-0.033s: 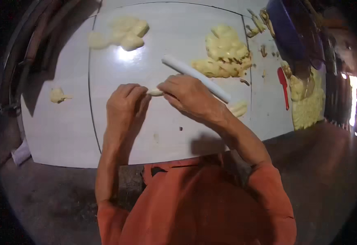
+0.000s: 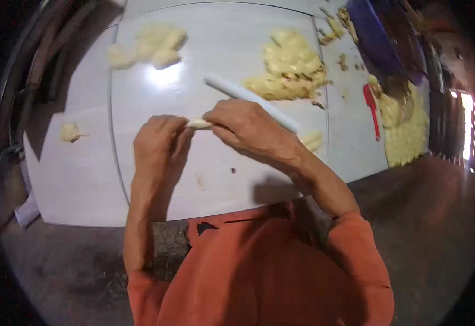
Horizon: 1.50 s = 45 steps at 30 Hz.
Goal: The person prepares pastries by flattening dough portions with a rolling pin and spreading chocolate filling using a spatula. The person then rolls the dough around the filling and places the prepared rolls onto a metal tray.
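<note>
A small, pale piece of dough [image 2: 199, 124] is stretched between my two hands above the white tabletop [image 2: 215, 190]. My left hand [image 2: 158, 138] pinches its left end, fingers closed. At the other end, the closed fingers of my right hand [image 2: 248, 124] grip it. Just beyond my right hand a smooth white rod [image 2: 272, 111], like a rolling pin, lies at a slant. Part of another pale dough piece [image 2: 312, 140] shows beside my right forearm. Behind the rod is a heap of yellow dough pieces [image 2: 291, 57], the nearer ones with brown bits.
More dough lumps [image 2: 158, 46] lie at the far left, and a small scrap of dough [image 2: 71, 132] nearer. On the right are a red spatula [image 2: 372, 108], a purple basin [image 2: 370, 32] and a spread of yellow dough [image 2: 403, 136] at the table's edge. Brown strips [image 2: 332, 30] lie beside the basin.
The whole view has shifted slightly, so the table's things appear a little further left. Both hands still hold the dough piece, with almost the same grip.
</note>
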Each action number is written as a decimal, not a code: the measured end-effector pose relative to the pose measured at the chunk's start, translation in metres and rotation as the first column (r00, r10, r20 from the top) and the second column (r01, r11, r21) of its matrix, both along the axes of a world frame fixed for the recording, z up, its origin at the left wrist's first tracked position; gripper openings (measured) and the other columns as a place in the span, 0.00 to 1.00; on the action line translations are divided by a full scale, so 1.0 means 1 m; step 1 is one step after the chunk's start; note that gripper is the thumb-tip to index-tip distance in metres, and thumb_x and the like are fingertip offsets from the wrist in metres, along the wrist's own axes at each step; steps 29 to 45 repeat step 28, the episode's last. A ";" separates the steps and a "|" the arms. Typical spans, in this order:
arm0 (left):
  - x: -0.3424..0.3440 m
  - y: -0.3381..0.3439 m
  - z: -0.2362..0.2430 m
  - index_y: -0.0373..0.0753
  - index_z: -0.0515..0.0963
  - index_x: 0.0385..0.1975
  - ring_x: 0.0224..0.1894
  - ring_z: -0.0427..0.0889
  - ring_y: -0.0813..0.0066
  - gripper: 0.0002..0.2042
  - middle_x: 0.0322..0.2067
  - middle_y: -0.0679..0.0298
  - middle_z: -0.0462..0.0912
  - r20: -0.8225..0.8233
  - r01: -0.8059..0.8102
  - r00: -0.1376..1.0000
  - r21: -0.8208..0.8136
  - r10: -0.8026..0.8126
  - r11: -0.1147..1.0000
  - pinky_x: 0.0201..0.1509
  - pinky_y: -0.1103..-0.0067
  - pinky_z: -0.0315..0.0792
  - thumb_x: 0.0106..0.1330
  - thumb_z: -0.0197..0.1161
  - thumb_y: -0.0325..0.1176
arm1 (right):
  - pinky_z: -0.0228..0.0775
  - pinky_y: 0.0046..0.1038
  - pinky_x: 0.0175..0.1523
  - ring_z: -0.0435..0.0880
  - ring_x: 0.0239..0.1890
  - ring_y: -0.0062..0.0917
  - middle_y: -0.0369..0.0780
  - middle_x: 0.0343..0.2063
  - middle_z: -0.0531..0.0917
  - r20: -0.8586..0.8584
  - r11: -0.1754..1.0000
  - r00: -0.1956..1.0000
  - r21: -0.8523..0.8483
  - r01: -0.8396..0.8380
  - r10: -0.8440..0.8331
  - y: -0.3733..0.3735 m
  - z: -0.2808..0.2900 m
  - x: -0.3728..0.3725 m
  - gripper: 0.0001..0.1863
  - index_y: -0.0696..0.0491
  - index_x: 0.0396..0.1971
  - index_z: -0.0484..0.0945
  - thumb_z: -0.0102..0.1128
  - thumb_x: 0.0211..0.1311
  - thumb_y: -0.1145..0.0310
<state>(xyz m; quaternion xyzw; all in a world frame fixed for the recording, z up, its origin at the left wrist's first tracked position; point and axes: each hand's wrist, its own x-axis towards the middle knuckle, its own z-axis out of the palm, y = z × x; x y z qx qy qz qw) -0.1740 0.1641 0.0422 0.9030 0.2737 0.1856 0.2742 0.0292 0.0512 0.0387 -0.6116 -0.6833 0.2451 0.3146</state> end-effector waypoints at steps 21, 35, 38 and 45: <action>0.098 -0.188 0.008 0.43 0.85 0.45 0.40 0.86 0.59 0.12 0.42 0.62 0.86 0.114 0.332 0.943 -0.215 -0.314 0.918 0.44 0.68 0.79 0.62 0.71 0.31 | 0.79 0.33 0.47 0.86 0.42 0.34 0.43 0.43 0.85 0.009 0.933 0.955 -0.210 0.291 -0.295 -0.243 0.043 0.097 0.14 0.57 0.49 0.83 0.64 0.65 0.72; 0.092 -0.212 -0.018 0.47 0.84 0.47 0.36 0.83 0.67 0.13 0.41 0.68 0.85 0.049 0.280 0.959 -0.003 -0.280 0.960 0.38 0.70 0.73 0.62 0.72 0.35 | 0.77 0.38 0.57 0.84 0.50 0.39 0.45 0.46 0.85 0.198 0.949 0.939 -0.088 0.303 -0.281 -0.256 0.007 0.082 0.16 0.50 0.53 0.83 0.65 0.65 0.70; 0.092 -0.212 -0.018 0.47 0.84 0.47 0.36 0.83 0.67 0.13 0.41 0.68 0.85 0.049 0.280 0.959 -0.003 -0.280 0.960 0.38 0.70 0.73 0.62 0.72 0.35 | 0.77 0.38 0.57 0.84 0.50 0.39 0.45 0.46 0.85 0.198 0.949 0.939 -0.088 0.303 -0.281 -0.256 0.007 0.082 0.16 0.50 0.53 0.83 0.65 0.65 0.70; 0.092 -0.212 -0.018 0.47 0.84 0.47 0.36 0.83 0.67 0.13 0.41 0.68 0.85 0.049 0.280 0.959 -0.003 -0.280 0.960 0.38 0.70 0.73 0.62 0.72 0.35 | 0.77 0.38 0.57 0.84 0.50 0.39 0.45 0.46 0.85 0.198 0.949 0.939 -0.088 0.303 -0.281 -0.256 0.007 0.082 0.16 0.50 0.53 0.83 0.65 0.65 0.70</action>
